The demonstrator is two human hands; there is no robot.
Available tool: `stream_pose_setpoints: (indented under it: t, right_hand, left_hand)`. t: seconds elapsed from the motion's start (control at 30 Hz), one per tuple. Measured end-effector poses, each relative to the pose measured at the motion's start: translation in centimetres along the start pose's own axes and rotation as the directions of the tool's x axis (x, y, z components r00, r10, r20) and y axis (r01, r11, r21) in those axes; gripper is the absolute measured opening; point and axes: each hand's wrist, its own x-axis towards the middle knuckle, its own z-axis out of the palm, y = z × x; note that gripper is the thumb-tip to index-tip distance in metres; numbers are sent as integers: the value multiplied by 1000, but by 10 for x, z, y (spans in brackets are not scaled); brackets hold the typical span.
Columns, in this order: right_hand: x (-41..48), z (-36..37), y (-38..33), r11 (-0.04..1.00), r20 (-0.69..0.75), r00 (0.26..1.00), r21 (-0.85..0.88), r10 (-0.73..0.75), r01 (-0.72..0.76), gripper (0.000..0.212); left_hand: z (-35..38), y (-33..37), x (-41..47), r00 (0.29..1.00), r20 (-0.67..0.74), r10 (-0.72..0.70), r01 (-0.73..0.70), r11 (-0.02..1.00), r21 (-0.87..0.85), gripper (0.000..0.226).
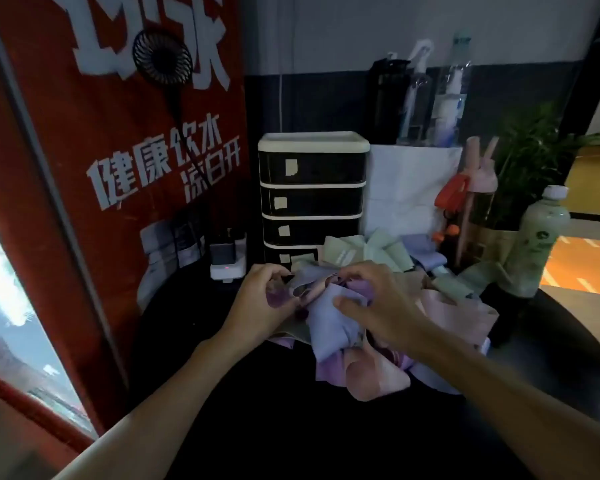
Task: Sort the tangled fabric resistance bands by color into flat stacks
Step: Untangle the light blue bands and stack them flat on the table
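A tangled heap of fabric bands lies on the dark table: a lavender-blue band in the middle, pink bands at the front and right, purple ones underneath, green ones at the back. My left hand pinches a purple band at the heap's left edge. My right hand has its fingers curled into the top of the heap, thumb on the lavender-blue band.
A black drawer unit stands right behind the heap. A white power strip sits to its left, a red banner further left. Bottles, a pink bottle and a plant crowd the right back.
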Motion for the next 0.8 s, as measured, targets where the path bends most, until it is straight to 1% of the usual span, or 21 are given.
stream_pose_setpoints:
  t: [0.03,0.07,0.13,0.2,0.3,0.37,0.47,0.57,0.6,0.63,0.67,0.7,0.73,0.8]
  right_hand:
    - [0,5,4,1000,4,1000,-27,-10,10,39]
    - [1,8,2,997,19,1000,-71,-4,5,43]
    - [-1,15,6,996,22,1000,-94,0,2,41]
    - [1,19,8,992,5,1000,-123,13,-12,41]
    - [6,22,8,983,-17,999,-181,34,-37,41]
    - [9,23,6,982,-40,998,-182,44,-51,39]
    - [14,21,-5,989,-97,994,-141,41,-55,37]
    - [20,15,-17,994,-144,989,-107,-22,7,49]
    - [24,14,-20,996,-157,987,-86,-30,16,46]
    - [27,12,-24,999,-179,984,-35,-18,12,37]
    - [31,10,-28,999,-205,979,48,14,-4,28]
    - [34,7,-33,989,-227,972,148,59,-26,23]
    - [36,2,-38,970,-238,966,238,101,-43,22]
    - [41,-6,-47,944,-255,954,322,155,-68,20]
  left_hand:
    - [0,-3,2,1000,10,2,-2,1000,11,38]
    - [0,-5,6,1000,17,-9,9,999,41,40]
    - [2,-12,8,999,46,-12,7,994,110,39]
    - [4,-20,11,998,54,32,-40,988,150,27]
    - [2,-19,14,997,22,79,-81,987,138,8]
    - [0,-10,16,996,-7,90,-89,990,106,7]
    - [-6,13,22,992,-9,123,-122,991,63,11]
    - [-12,38,32,982,-9,189,-188,981,48,12]
    - [-14,46,36,979,-12,203,-202,979,38,11]
    - [-16,54,39,977,-19,212,-212,977,21,11]
    - [-18,63,42,976,-27,218,-218,976,4,10]
    - [-19,70,45,973,-39,227,-227,974,-6,10]
    - [-20,76,48,970,-49,239,-240,971,-10,9]
    - [-22,87,52,964,-59,258,-260,965,-28,9]
